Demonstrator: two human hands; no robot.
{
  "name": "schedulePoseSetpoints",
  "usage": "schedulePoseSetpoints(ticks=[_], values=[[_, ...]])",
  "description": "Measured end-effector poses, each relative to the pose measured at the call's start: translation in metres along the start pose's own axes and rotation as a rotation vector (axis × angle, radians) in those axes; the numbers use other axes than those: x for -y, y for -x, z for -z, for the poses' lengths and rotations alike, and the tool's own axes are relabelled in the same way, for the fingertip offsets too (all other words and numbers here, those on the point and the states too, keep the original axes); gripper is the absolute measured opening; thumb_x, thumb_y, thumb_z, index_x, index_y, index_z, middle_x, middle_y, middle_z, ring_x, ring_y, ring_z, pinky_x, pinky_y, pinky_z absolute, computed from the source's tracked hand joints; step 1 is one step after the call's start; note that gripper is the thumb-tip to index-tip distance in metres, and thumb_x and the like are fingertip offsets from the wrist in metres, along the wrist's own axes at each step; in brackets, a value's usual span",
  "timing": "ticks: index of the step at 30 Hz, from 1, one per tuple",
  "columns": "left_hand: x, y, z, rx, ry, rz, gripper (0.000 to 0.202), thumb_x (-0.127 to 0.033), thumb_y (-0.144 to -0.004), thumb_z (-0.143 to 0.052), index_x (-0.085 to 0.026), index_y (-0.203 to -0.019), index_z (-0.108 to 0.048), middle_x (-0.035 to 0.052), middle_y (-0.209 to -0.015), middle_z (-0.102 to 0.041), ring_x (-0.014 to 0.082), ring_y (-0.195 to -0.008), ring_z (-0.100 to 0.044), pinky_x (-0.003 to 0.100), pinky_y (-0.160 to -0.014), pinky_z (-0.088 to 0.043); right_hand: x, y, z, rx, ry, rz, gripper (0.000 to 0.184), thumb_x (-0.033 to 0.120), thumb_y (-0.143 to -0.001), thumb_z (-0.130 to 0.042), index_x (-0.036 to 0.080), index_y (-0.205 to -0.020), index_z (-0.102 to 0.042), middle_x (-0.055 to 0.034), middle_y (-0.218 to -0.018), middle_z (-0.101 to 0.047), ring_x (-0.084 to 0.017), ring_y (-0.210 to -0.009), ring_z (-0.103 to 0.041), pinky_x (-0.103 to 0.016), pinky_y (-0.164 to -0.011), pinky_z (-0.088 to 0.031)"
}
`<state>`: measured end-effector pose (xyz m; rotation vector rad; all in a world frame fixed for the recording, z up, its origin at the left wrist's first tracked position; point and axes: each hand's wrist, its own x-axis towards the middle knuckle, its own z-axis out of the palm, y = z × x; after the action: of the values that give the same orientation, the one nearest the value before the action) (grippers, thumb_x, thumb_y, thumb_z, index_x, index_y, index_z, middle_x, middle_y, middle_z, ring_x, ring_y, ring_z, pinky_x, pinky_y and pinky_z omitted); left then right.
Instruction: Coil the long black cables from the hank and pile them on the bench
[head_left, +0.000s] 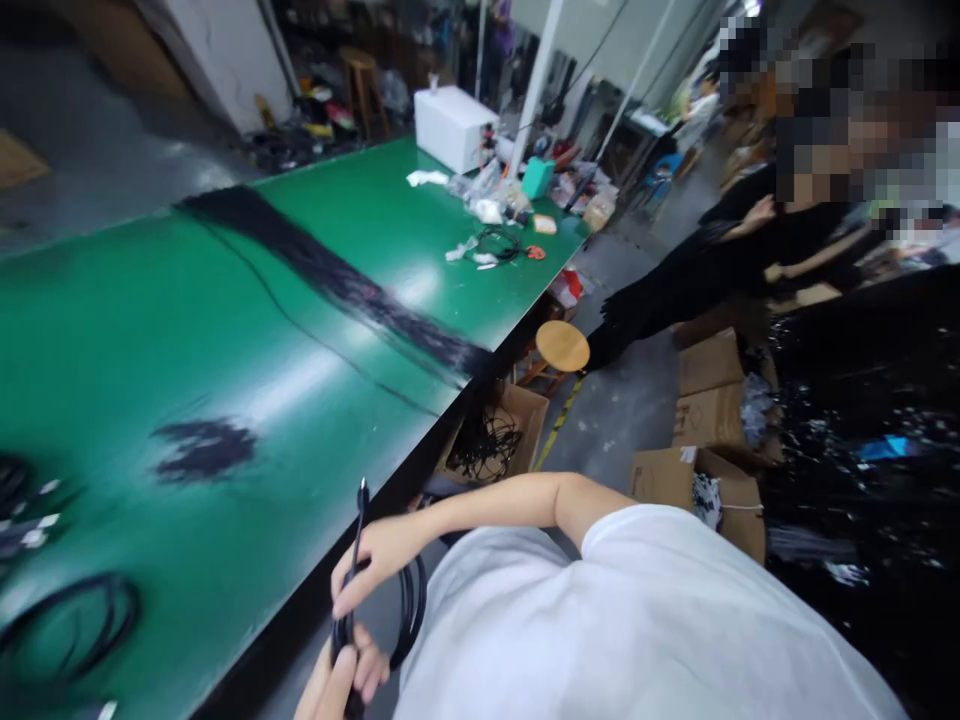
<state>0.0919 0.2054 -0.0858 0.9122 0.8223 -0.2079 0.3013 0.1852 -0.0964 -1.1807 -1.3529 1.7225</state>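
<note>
A coiled black cable (411,610) hangs in my two hands beside the table's front edge. My right hand (381,558) is closed round the cable near one end, and a thin plug tip sticks up above the fingers. Just below it, my left hand (341,672) wraps its fingers and thumb round the bundled loops. The lower part of the coil is partly hidden by my hands. Nearest on the green table (322,480) are a small pile of short dark strips (206,447), slightly blurred, and another coiled black cable (82,625).
Across the table lies a long bundle of black cables (322,265). A white box (454,130), plastic bags and orange-handled scissors (535,253) sit at its far end. A wooden stool (562,346) and a carton of cables (525,415) stand beside it. A co-worker (806,215) handles long black strands at right.
</note>
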Motion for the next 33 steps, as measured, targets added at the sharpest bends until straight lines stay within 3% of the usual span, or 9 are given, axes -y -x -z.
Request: schedulePoseSetpoints(ticks=[2,5,9,14,17,22,25,29,33], values=[[0.007,0.019,-0.028,-0.165,0.141,-0.097,0.033,-0.052,-0.067,-0.076,-0.025,-0.065,-0.057,-0.006,-0.048,-0.041,0.0096,-0.043,-0.04,0.027,-0.052,-0.04,0.004,0.011,-0.013,-0.024,0.015,-0.051,0.003,0.015,-0.078,-0.07,0.017,-0.076,-0.071,0.0155,-0.072,-0.067,-0.004,-0.079,-0.064,-0.009,-0.076,-0.044],[0.014,0.03,-0.06,-0.244,0.32,-0.087,0.04,-0.051,-0.072,-0.077,-0.02,-0.069,-0.051,-0.0078,-0.051,-0.034,0.0059,-0.044,-0.029,0.023,-0.048,-0.033,-0.003,0.019,-0.024,0.023,-0.006,-0.034,0.01,0.015,-0.084,-0.063,0.012,-0.091,-0.07,0.0074,-0.086,-0.07,-0.007,-0.087,-0.062,-0.012,-0.082,-0.044],[0.018,0.027,-0.057,-0.422,0.503,-0.156,0.045,-0.056,-0.077,-0.071,-0.018,-0.076,-0.047,-0.0105,-0.051,-0.033,0.0037,-0.042,-0.025,0.02,-0.045,-0.028,-0.032,0.002,0.018,0.042,0.18,-0.049,0.026,0.023,-0.083,-0.065,0.014,-0.108,-0.069,-0.0006,-0.107,-0.069,-0.009,-0.099,-0.062,-0.018,-0.091,-0.044],[0.005,0.039,-0.041,-0.66,0.646,-0.258,0.047,-0.057,-0.077,-0.072,-0.019,-0.078,-0.045,-0.0128,-0.05,-0.028,0.0025,-0.041,-0.02,0.018,-0.043,-0.025,-0.059,-0.078,0.129,-0.351,0.471,-0.267,0.017,0.019,-0.088,-0.051,0.011,-0.088,-0.066,-0.007,-0.088,-0.067,-0.017,-0.085,-0.061,-0.033,-0.087,-0.047],[-0.01,0.039,-0.039,-0.75,0.711,-0.251,0.047,-0.056,-0.077,-0.073,-0.018,-0.078,-0.046,-0.0125,-0.051,-0.027,0.0025,-0.042,-0.021,0.018,-0.043,-0.025,-0.067,-0.152,0.181,-0.553,0.607,-0.336,0.017,0.018,-0.086,-0.051,0.011,-0.093,-0.064,-0.0137,-0.102,-0.066,-0.023,-0.097,-0.059,-0.04,-0.094,-0.044],[-0.022,0.033,-0.044,-0.863,0.75,-0.228,0.047,-0.057,-0.077,-0.072,-0.018,-0.078,-0.047,-0.0115,-0.052,-0.028,0.0026,-0.042,-0.023,0.018,-0.044,-0.025,-0.083,-0.237,0.194,-0.596,0.844,-0.449,0.026,0.013,-0.085,-0.049,0.006,-0.104,-0.064,-0.0226,-0.113,-0.062,-0.028,-0.104,-0.059,-0.042,-0.093,-0.044],[-0.024,0.029,-0.043,-0.902,0.736,-0.241,0.047,-0.058,-0.077,-0.072,-0.018,-0.079,-0.047,-0.0115,-0.052,-0.029,0.0028,-0.043,-0.025,0.018,-0.045,-0.027,-0.089,-0.24,0.19,-0.555,0.897,-0.478,0.028,0.011,-0.084,-0.047,0.002,-0.103,-0.065,-0.0259,-0.11,-0.063,-0.031,-0.103,-0.06,-0.044,-0.09,-0.045],[-0.031,0.02,-0.033,-0.883,0.704,-0.257,0.047,-0.058,-0.078,-0.071,-0.018,-0.079,-0.047,-0.0114,-0.053,-0.03,0.0026,-0.043,-0.024,0.018,-0.044,-0.027,-0.086,-0.214,0.202,-0.528,0.957,-0.475,0.022,0.016,-0.083,-0.05,0.006,-0.096,-0.065,-0.0229,-0.105,-0.065,-0.029,-0.098,-0.061,-0.04,-0.086,-0.046],[-0.046,0.006,-0.021,-0.805,0.616,-0.294,0.046,-0.058,-0.08,-0.068,-0.018,-0.079,-0.046,-0.0112,-0.054,-0.03,0.0025,-0.043,-0.024,0.018,-0.045,-0.027,-0.069,-0.158,0.198,-0.532,0.661,-0.43,0.015,0.017,-0.082,-0.049,0.012,-0.087,-0.062,-0.0108,-0.08,-0.064,-0.018,-0.073,-0.057,-0.03,-0.071,-0.045]])
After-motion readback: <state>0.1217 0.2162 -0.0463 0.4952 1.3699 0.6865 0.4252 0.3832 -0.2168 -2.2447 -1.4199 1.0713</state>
